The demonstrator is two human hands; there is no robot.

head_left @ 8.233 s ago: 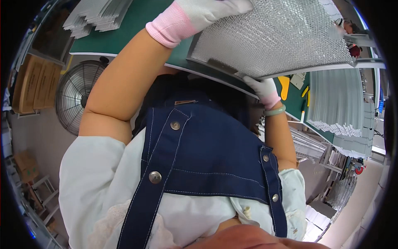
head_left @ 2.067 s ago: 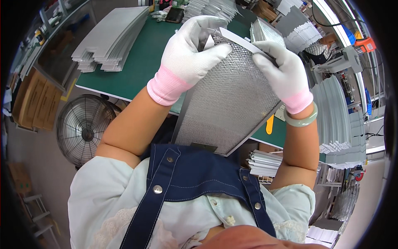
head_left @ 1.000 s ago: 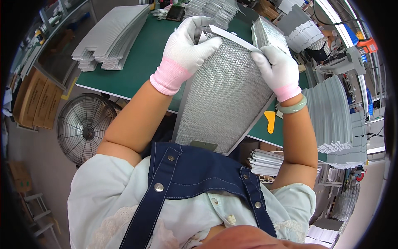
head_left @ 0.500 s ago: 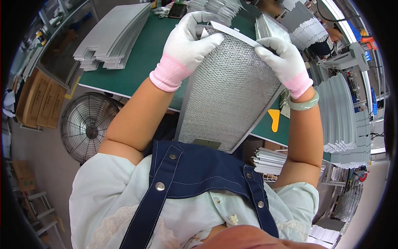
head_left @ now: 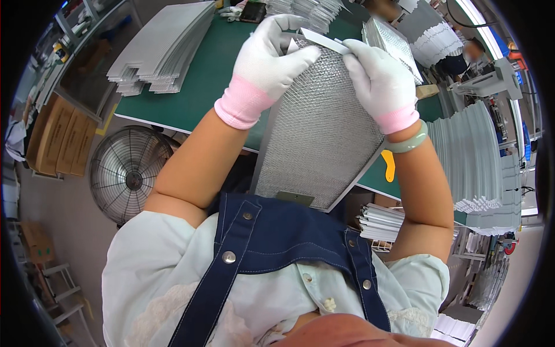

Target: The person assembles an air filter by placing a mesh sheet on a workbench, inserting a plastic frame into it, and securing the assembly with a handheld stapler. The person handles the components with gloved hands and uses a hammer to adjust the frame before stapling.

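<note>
A silver metal mesh filter (head_left: 321,127) with a thin grey frame stands tilted in front of me, its near end against my apron and its far end raised. At its far left corner, my left hand (head_left: 273,61), in a white glove with a pink cuff, is closed round the frame. My right hand (head_left: 378,78), gloved alike, is closed on the right end of a pale frame strip (head_left: 325,41) along the far edge. Its fingertips press that strip; part of the far right corner is hidden behind the hand. A grey plate (head_left: 295,198) sits at the filter's near end.
The green table (head_left: 222,72) bears stacked grey panels (head_left: 165,40) at left and mesh filters (head_left: 393,43) at right. A yellow scraper (head_left: 389,166) lies by the table's near edge. A black-caged fan (head_left: 132,176) stands on the left; stacked pale frame pieces (head_left: 468,156) rise at right.
My right hand has moved left along the far edge, from the corner onto the strip. My left hand keeps its grip on the far left corner.
</note>
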